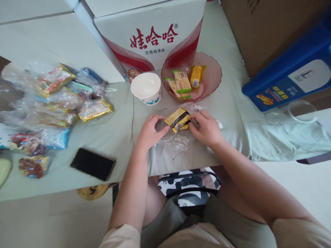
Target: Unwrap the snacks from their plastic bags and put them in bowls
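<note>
My left hand [150,131] and my right hand [206,128] are both closed on a clear plastic bag [172,140] lying on the table near its front edge. Small yellow-and-black snack packets [178,120] sit in the bag between the two hands. My left hand pinches the bag's left side; my right hand grips it at the packets' right end. Just behind stands a pink glass bowl [212,82] holding three wrapped snacks [182,82]. A white paper bowl [146,88] stands to its left.
A pile of bagged snacks [55,100] covers the table's left side. A black phone [93,164] lies near the front edge. A white carton with red print [152,32] stands at the back, a blue box [289,75] at the right.
</note>
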`<control>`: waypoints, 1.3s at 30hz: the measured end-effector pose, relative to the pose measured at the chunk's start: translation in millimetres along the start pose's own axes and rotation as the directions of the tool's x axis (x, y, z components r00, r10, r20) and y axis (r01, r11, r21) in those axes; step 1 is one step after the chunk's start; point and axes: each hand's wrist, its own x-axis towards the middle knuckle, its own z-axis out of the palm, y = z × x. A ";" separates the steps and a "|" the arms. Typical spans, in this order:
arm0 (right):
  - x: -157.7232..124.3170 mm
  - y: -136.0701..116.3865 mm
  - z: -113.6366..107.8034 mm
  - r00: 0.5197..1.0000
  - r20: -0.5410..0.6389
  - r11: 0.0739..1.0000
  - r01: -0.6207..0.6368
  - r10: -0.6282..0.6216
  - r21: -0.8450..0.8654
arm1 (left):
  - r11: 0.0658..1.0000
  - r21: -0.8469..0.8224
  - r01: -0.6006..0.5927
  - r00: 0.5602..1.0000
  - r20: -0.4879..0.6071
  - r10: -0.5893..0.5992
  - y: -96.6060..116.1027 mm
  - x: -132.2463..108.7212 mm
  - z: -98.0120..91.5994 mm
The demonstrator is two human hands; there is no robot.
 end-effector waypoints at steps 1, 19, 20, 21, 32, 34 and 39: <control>1.1 -1.1 2.1 0.999 -0.002 0.999 0.036 -0.036 -0.001 | 1.000 0.011 0.000 1.000 0.025 0.000 -0.4 -0.1 0.2; -4.4 -14.8 13.6 0.969 0.210 0.986 0.148 -0.130 -0.074 | 0.951 -0.260 0.169 0.984 -0.012 -0.178 -0.3 -6.5 -2.6; -4.3 -16.4 14.1 0.967 0.218 0.986 0.150 -0.132 -0.068 | 0.902 -0.372 0.217 0.973 0.004 -0.232 3.8 -6.5 -2.0; -4.1 -17.9 14.6 0.965 0.223 0.987 0.151 -0.134 -0.058 | 0.835 -0.479 0.271 0.957 0.041 -0.287 8.4 -6.4 -1.5; 4.6 -7.8 15.2 0.957 0.290 0.811 -0.167 -0.003 0.561 | 0.279 -0.856 0.435 0.834 0.267 -0.482 24.1 5.0 -10.5; 5.4 -5.8 14.5 0.953 0.302 0.763 -0.204 0.013 0.614 | 0.200 -0.898 0.392 0.838 0.260 -0.480 22.8 5.3 -15.7; 6.0 -9.7 5.2 0.968 0.149 0.777 -0.252 0.203 0.577 | 0.013 -0.980 0.198 0.834 0.162 -0.527 23.7 4.9 -27.9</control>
